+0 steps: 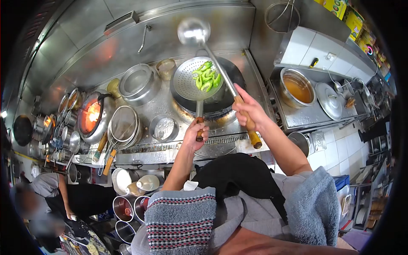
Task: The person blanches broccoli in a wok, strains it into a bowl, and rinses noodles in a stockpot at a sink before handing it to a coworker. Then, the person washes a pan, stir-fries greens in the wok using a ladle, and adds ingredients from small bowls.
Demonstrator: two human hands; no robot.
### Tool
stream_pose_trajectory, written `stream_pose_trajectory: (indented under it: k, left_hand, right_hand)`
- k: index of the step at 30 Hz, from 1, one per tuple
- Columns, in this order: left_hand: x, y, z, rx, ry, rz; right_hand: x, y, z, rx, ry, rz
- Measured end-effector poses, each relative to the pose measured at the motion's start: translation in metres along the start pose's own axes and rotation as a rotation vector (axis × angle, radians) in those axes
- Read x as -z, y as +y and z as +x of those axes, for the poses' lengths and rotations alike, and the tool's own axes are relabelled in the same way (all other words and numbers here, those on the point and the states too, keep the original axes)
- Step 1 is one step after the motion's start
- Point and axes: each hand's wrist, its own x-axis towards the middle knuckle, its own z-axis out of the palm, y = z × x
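Two hands, both busy: the left hand (196, 135) is wrapped round the wooden grip of a perforated strainer (183, 75), holding it over the wok (235, 74) with sliced green peppers (207, 78) bunched in it, while the right hand (250, 112) clutches a ladle (223, 74), bowl out past the strainer. I'd guess the long handles keep skin away from heat, and the holes presumably let drips land in the wok, not on the steel surface (146, 112).
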Motion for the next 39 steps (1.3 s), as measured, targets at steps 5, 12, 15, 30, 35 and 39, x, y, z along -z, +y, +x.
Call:
stream_pose_trajectory:
  k: [5, 12, 15, 30, 35, 39]
  left_hand:
    - [0.004, -0.012, 0.023, 0.049, 0.048, -0.089]
    - [-0.026, -0.014, -0.004, -0.065, 0.026, 0.041]
    - [-0.026, -0.006, 0.008, -0.014, 0.046, -0.086]
    - [-0.076, 0.014, 0.015, -0.369, 0.162, 0.326]
    - [-0.038, -0.011, 0.011, -0.132, 0.196, 0.019]
    - [-0.015, -0.013, -0.012, -0.153, 0.212, -0.014]
  right_hand:
    - [0.009, 0.009, 0.004, -0.14, -0.008, 0.131]
    - [0.006, 0.025, -0.002, -0.091, -0.096, 0.196]
    - [0.024, 0.027, 0.026, -0.169, -0.114, 0.359]
    - [0.001, -0.006, -0.053, 0.035, 0.088, -1.322]
    - [-0.013, 0.031, -0.067, -0.44, -0.062, 0.579]
    - [-0.033, 0.02, -0.066, -0.499, -0.086, 0.87]
